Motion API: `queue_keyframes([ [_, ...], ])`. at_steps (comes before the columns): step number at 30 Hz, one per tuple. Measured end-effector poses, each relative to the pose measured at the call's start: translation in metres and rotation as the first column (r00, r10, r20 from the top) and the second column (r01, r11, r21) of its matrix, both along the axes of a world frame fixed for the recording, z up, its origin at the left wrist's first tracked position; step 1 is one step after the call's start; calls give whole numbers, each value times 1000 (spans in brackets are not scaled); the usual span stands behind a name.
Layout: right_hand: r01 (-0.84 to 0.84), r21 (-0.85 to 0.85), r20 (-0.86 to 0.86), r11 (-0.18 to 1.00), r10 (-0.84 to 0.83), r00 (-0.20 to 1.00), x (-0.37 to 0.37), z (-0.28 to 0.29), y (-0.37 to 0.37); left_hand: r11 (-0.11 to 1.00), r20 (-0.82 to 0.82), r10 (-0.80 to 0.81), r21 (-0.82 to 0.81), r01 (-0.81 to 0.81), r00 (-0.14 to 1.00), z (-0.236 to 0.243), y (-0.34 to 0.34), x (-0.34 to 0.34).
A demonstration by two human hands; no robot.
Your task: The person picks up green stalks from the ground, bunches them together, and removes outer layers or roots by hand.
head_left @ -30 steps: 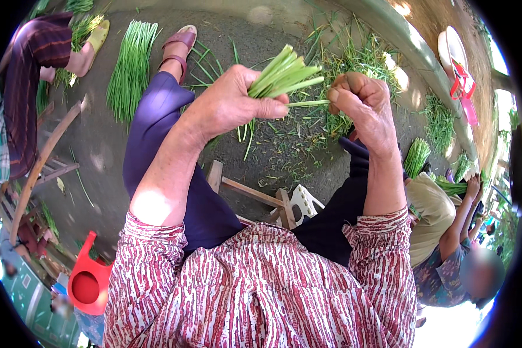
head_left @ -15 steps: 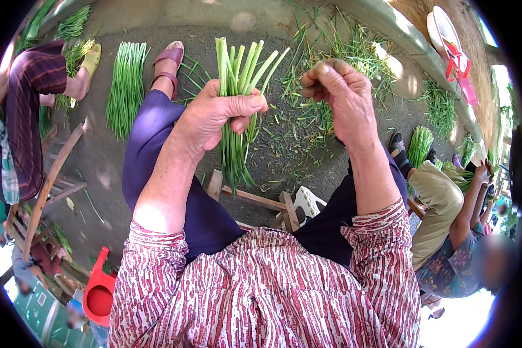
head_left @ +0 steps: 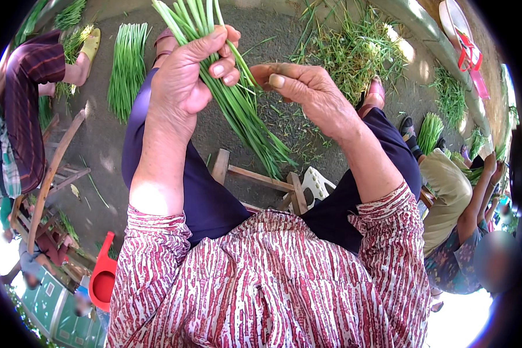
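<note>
My left hand (head_left: 182, 81) is closed round a bunch of garlic chives (head_left: 243, 124), thick pale-green stem ends up and to the left, darker leaf ends hanging down to the right. Beside the bunch, my right hand (head_left: 313, 95) is closed in a pinch, thumb against forefinger. Its fingertips meet a loose leaf at the bunch's right side; the leaf's end is hidden in them. On the ground to the left lies a tidy sheaf of chives (head_left: 127, 72).
Loose leaf scraps (head_left: 354, 55) are heaped ahead on the right. A wooden stool frame (head_left: 261, 178) and a white plastic piece (head_left: 316, 185) are between my legs. A red plastic seat (head_left: 102, 275) is behind left. People sit on both sides, one in khaki trousers (head_left: 449, 180).
The bunch has tilted, its stem ends moving up and left with my left hand. My right hand has come down and left from the air to the bunch's side.
</note>
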State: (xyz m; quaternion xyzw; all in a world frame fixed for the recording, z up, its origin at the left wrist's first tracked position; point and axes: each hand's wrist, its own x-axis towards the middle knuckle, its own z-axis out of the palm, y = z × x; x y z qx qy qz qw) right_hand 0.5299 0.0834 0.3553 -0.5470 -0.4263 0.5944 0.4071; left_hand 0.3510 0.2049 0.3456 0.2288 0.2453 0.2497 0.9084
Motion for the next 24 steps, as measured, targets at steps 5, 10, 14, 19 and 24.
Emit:
queue_keyframes([
  [5, -49, -73, -101, 996, 42, 994, 0, 2, -1, 995, -77, 98, 9, -98, 992, 2, 1, -1],
  [10, -66, -98, -136, 993, 52, 989, 2, -3, -3, 986, -97, 150, -53, -156, 984, -1, 7, -3],
  [14, -67, -109, -48, 992, 62, 997, 0, -3, -4, 970, -179, 235, -11, -241, 955, -6, 7, -3],
  [19, -62, -146, -30, 987, 58, 998, -4, -3, -4, 996, -103, 91, -15, -93, 991, -13, 15, -13],
  [24, -77, -141, 46, 987, 84, 995, -10, -14, -7, 990, -13, 137, 44, -136, 991, -8, 35, -33],
])
